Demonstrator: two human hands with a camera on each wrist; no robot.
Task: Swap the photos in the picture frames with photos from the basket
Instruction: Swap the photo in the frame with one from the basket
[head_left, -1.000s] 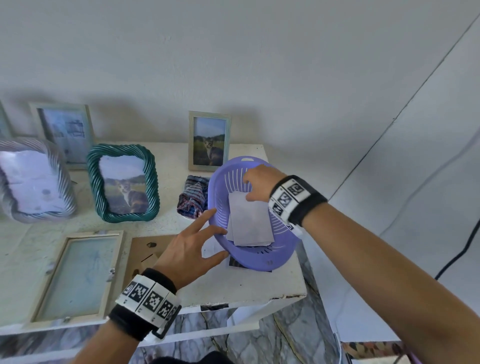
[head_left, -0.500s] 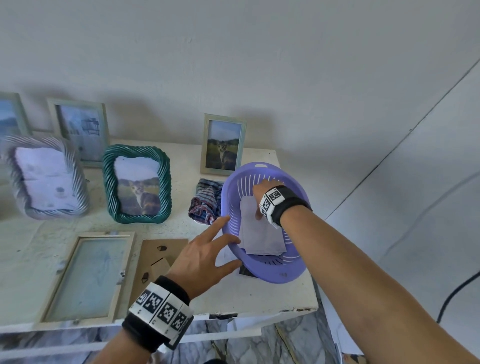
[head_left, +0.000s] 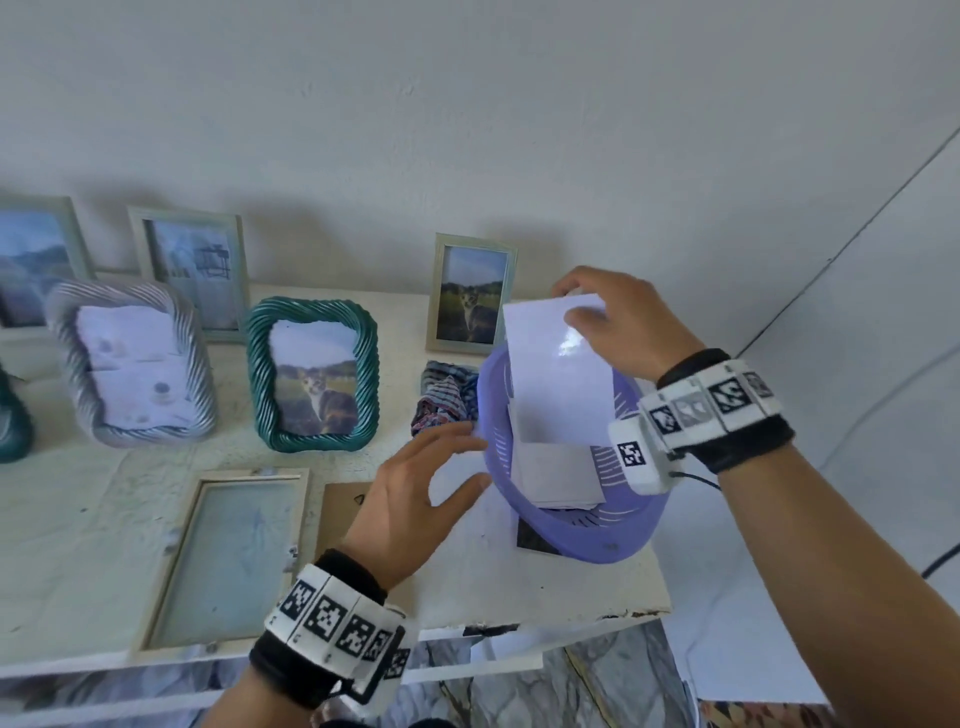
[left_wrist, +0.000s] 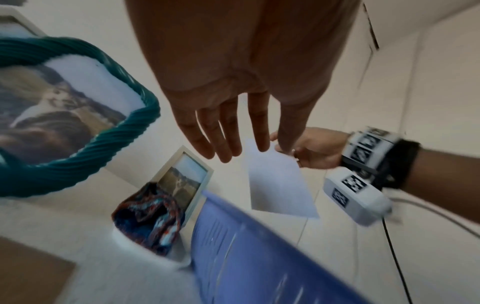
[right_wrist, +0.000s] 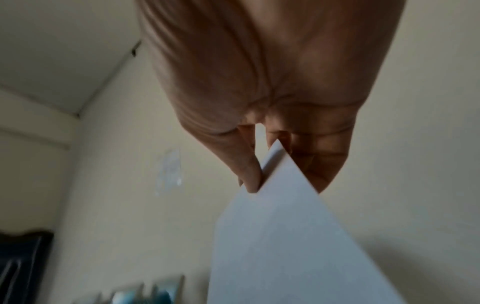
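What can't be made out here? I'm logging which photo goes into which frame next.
- Held photo: only its blank white back shows in every view; the right hand pinches its top edge.
- Stack in the purple basket: white backs only, count unclear, partly behind the held photo.
- Dark item under the basket: one corner shows in the head view.
- Left hand: whether it touches the basket rim is unclear.

purple basket (head_left: 571, 540), teal frame (head_left: 258, 374), white photo (head_left: 558, 379)

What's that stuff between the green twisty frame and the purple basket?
A crumpled striped cloth sits on the table between the green twisty frame and the purple basket. The head view shows it best; the left wrist view shows it too.
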